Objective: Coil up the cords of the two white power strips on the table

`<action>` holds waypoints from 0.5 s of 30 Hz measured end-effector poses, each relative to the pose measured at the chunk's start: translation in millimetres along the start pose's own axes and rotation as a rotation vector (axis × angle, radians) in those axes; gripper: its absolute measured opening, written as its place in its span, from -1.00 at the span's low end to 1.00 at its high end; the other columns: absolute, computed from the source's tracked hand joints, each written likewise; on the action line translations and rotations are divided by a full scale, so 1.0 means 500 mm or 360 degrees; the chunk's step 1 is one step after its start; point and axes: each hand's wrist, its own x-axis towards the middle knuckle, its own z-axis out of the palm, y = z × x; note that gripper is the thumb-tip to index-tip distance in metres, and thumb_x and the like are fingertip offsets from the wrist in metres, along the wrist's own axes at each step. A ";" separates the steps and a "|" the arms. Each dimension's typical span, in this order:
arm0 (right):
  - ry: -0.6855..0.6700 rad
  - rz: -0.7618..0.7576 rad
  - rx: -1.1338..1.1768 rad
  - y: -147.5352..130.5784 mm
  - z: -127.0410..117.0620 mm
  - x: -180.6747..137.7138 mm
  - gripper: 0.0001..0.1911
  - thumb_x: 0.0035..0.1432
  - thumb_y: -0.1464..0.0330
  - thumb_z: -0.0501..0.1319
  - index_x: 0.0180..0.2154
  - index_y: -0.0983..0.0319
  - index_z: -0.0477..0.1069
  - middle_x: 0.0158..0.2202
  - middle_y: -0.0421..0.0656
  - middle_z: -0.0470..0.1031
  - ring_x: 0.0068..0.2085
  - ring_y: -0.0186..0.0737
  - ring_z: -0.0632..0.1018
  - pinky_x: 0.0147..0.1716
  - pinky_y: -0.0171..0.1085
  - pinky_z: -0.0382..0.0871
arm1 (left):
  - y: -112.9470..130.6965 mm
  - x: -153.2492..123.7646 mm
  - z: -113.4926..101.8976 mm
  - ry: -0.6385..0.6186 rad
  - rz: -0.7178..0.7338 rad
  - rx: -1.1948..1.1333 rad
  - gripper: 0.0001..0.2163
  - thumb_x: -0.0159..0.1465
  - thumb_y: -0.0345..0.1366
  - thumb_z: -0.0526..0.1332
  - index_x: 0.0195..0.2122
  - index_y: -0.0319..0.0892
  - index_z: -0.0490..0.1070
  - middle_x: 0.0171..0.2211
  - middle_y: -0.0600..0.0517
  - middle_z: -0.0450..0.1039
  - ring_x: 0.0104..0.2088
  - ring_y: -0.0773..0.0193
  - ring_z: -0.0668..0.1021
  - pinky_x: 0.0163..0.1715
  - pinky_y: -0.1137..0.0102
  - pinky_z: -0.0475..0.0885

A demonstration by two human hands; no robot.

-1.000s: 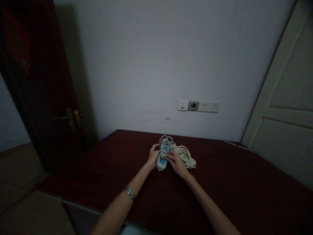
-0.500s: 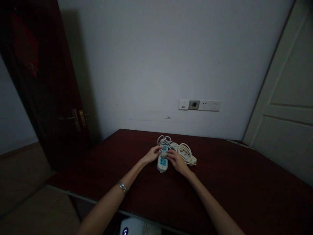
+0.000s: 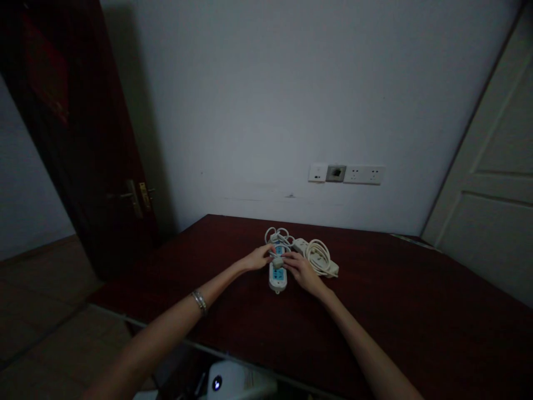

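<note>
A white power strip with blue sockets (image 3: 277, 276) lies on a dark red table (image 3: 416, 328), its white cord looped behind it (image 3: 278, 235). My left hand (image 3: 259, 258) reaches in from the left, fingers pinched on a small pale plug (image 3: 277, 261) over the strip. My right hand (image 3: 300, 272) rests on the strip's right side, fingers curled against it and the plug. A second cream power strip with coiled cable (image 3: 320, 256) lies just right of my right hand. A bracelet sits on my left wrist (image 3: 200, 301).
Wall sockets (image 3: 347, 174) sit on the white wall above the table. A dark wooden door (image 3: 79, 139) stands open at left, a pale door (image 3: 491, 216) at right. A white device with a small light (image 3: 233, 382) lies below the table's near edge.
My left hand has shifted from the strip's left side onto the plug on top. The view has moved back and slightly right; the strips stay where they were.
</note>
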 end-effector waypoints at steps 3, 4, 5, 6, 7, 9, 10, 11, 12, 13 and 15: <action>-0.0023 0.0013 0.0011 0.003 -0.002 0.001 -0.75 0.19 0.38 0.09 -0.18 0.16 0.51 -0.10 -0.05 0.43 -0.08 -0.14 0.44 -0.06 -0.14 0.32 | 0.013 0.003 -0.004 -0.0035 -0.0027 0.0070 -0.84 0.13 -0.48 0.11 -0.25 -0.26 0.34 -0.37 0.05 0.38 -0.33 0.33 0.41 -0.27 0.44 0.35; -0.0029 0.0018 0.0018 0.004 -0.003 0.001 -0.75 0.18 0.39 0.10 -0.17 0.16 0.51 -0.11 -0.05 0.43 -0.08 -0.14 0.44 -0.06 -0.14 0.32 | 0.017 0.004 -0.005 -0.0045 -0.0032 0.0085 -0.84 0.13 -0.48 0.11 -0.25 -0.26 0.35 -0.38 0.06 0.38 -0.33 0.33 0.40 -0.26 0.44 0.35; -0.0031 0.0025 0.0025 0.005 -0.004 0.001 -0.75 0.18 0.39 0.10 -0.17 0.16 0.51 -0.11 -0.05 0.44 -0.08 -0.14 0.44 -0.07 -0.14 0.32 | 0.020 0.005 -0.005 -0.0060 -0.0039 0.0093 -0.83 0.13 -0.47 0.12 -0.24 -0.25 0.36 -0.38 0.07 0.37 -0.33 0.33 0.40 -0.25 0.43 0.35; -0.0031 0.0034 0.0031 0.005 -0.005 0.001 -0.75 0.18 0.39 0.09 -0.17 0.16 0.51 -0.11 -0.05 0.44 -0.09 -0.15 0.45 -0.07 -0.14 0.32 | 0.022 0.006 -0.005 -0.0061 -0.0046 0.0111 -0.83 0.13 -0.46 0.13 -0.23 -0.24 0.37 -0.38 0.07 0.37 -0.32 0.33 0.40 -0.23 0.42 0.35; -0.0027 0.0045 0.0038 0.006 -0.006 0.001 -0.75 0.18 0.39 0.09 -0.17 0.16 0.52 -0.12 -0.05 0.44 -0.10 -0.15 0.45 -0.07 -0.14 0.32 | 0.024 0.007 -0.005 -0.0042 -0.0051 0.0149 -0.83 0.13 -0.45 0.14 -0.23 -0.23 0.38 -0.37 0.06 0.37 -0.31 0.32 0.40 -0.20 0.40 0.34; -0.0018 0.0070 0.0051 0.006 -0.008 0.001 -0.75 0.18 0.37 0.09 -0.18 0.16 0.52 -0.13 -0.04 0.45 -0.11 -0.14 0.46 -0.08 -0.14 0.33 | 0.026 0.006 -0.005 0.0048 -0.0008 0.0272 -0.82 0.13 -0.43 0.16 -0.22 -0.21 0.41 -0.27 0.01 0.34 -0.23 0.28 0.39 -0.12 0.35 0.32; -0.0013 0.0080 0.0058 0.006 -0.009 0.000 -0.75 0.18 0.36 0.10 -0.19 0.16 0.53 -0.13 -0.04 0.45 -0.11 -0.14 0.46 -0.08 -0.14 0.33 | 0.027 0.006 -0.005 0.0098 0.0057 0.0349 -0.82 0.13 -0.42 0.18 -0.23 -0.21 0.43 -0.19 -0.03 0.32 -0.16 0.25 0.38 -0.07 0.33 0.30; -0.0007 0.0085 0.0065 0.006 -0.009 0.000 -0.75 0.18 0.36 0.10 -0.19 0.16 0.53 -0.13 -0.04 0.45 -0.11 -0.13 0.47 -0.08 -0.13 0.33 | 0.028 0.006 -0.005 0.0138 0.0143 0.0426 -0.83 0.13 -0.41 0.18 -0.23 -0.21 0.44 -0.11 -0.07 0.29 -0.09 0.21 0.36 -0.03 0.30 0.27; -0.0001 0.0087 0.0071 0.006 -0.009 0.000 -0.75 0.18 0.36 0.10 -0.20 0.16 0.53 -0.13 -0.04 0.45 -0.11 -0.13 0.47 -0.08 -0.13 0.33 | 0.029 0.005 -0.007 0.0158 0.0238 0.0494 -0.84 0.14 -0.40 0.19 -0.24 -0.21 0.45 -0.05 -0.10 0.25 -0.03 0.17 0.34 0.01 0.28 0.24; 0.0006 0.0088 0.0076 0.006 -0.009 -0.001 -0.75 0.17 0.36 0.10 -0.20 0.16 0.53 -0.14 -0.05 0.45 -0.12 -0.13 0.47 -0.08 -0.13 0.33 | 0.030 0.005 -0.008 0.0142 0.0329 0.0546 -0.84 0.14 -0.40 0.19 -0.24 -0.21 0.45 0.00 -0.12 0.23 0.02 0.15 0.31 0.04 0.27 0.22; 0.0014 0.0093 0.0084 0.008 -0.009 -0.002 -0.75 0.17 0.37 0.10 -0.21 0.16 0.54 -0.15 -0.06 0.46 -0.13 -0.13 0.47 -0.09 -0.13 0.33 | 0.033 0.007 -0.011 0.0064 0.0455 0.0632 -0.84 0.16 -0.40 0.17 -0.23 -0.21 0.45 0.00 -0.12 0.26 0.05 0.13 0.31 0.06 0.27 0.20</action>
